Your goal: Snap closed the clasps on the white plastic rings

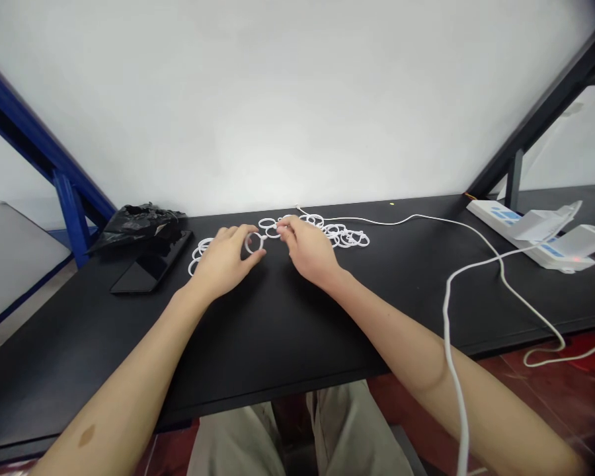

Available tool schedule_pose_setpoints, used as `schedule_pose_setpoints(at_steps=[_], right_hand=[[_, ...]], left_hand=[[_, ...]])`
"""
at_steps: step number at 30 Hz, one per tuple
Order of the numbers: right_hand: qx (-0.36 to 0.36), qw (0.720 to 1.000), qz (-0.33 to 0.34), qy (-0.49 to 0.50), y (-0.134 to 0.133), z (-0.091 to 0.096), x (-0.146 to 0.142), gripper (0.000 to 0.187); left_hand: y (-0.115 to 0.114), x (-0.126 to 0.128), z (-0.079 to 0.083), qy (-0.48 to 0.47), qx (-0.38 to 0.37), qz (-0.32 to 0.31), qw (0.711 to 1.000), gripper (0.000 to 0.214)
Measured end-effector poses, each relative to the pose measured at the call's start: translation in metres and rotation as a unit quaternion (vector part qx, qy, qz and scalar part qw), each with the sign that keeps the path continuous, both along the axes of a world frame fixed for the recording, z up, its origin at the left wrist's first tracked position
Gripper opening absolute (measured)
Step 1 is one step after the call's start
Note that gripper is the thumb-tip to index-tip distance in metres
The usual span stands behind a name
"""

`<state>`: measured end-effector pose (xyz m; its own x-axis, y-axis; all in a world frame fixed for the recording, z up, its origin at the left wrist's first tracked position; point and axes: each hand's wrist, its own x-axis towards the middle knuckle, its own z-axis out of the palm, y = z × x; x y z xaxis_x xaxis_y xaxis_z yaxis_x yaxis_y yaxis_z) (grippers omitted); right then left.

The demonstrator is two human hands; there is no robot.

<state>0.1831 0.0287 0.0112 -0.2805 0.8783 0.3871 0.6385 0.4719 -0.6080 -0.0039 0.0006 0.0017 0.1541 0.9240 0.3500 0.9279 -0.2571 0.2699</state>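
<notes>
My left hand (227,260) is closed around a white ring (262,247), which stands upright between thumb and fingers just above the black table. My right hand (311,248) is a short way to the right, its thumb and fingertips pinched together; what they hold, if anything, is hidden. By those fingertips lie a few more white rings (266,220). Behind and right of my right hand spreads a loose pile of white rings (347,237). Several other white rings (194,259) lie left of my left hand, partly covered by it.
A black phone-like slab (151,264) and a crumpled black plastic bag (133,225) lie on the table (277,344) at left. At right is a white power strip (525,238) with plugged-in adapters. A white cable (449,297) hangs across my right forearm. A pale wall (287,99) stands behind.
</notes>
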Motion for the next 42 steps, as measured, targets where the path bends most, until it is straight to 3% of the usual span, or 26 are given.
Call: schedule_pose_setpoints(at_steps=[4, 7, 11, 16, 21, 28, 35, 42], right_hand=[[0.049, 0.991, -0.083, 0.088, 0.017, 0.005, 0.015, 0.028], [0.045, 0.985, -0.118, 0.114, 0.027, 0.005, 0.026, 0.030], [0.042, 0.990, -0.129, -0.043, 0.031, -0.003, 0.028, 0.032], [0.081, 0.970, -0.126, -0.191, 0.027, -0.018, 0.021, 0.031], [0.087, 0.966, -0.108, -0.220, 0.024, -0.022, 0.018, 0.022], [0.084, 0.961, -0.091, -0.249, 0.022, -0.019, 0.015, 0.019], [0.098, 0.970, -0.066, -0.212, 0.015, -0.014, 0.010, 0.017], [0.089, 0.982, 0.125, -0.113, 0.006, -0.014, 0.001, 0.014]], left_hand=[[0.003, -0.008, 0.000, 0.064, 0.028, 0.136, 0.988, 0.049], [0.004, -0.012, -0.002, 0.102, 0.013, 0.200, 0.974, 0.051], [0.004, -0.015, -0.005, 0.128, -0.019, 0.226, 0.966, 0.053], [0.003, -0.014, -0.005, 0.127, -0.012, 0.228, 0.965, 0.054], [0.002, -0.009, -0.005, 0.109, 0.002, 0.198, 0.974, 0.051], [0.006, -0.004, -0.009, 0.041, 0.024, 0.086, 0.995, 0.046], [0.007, -0.002, -0.013, -0.001, 0.047, 0.005, 0.999, 0.039], [0.008, -0.004, -0.015, 0.021, 0.070, -0.061, 0.995, 0.037]])
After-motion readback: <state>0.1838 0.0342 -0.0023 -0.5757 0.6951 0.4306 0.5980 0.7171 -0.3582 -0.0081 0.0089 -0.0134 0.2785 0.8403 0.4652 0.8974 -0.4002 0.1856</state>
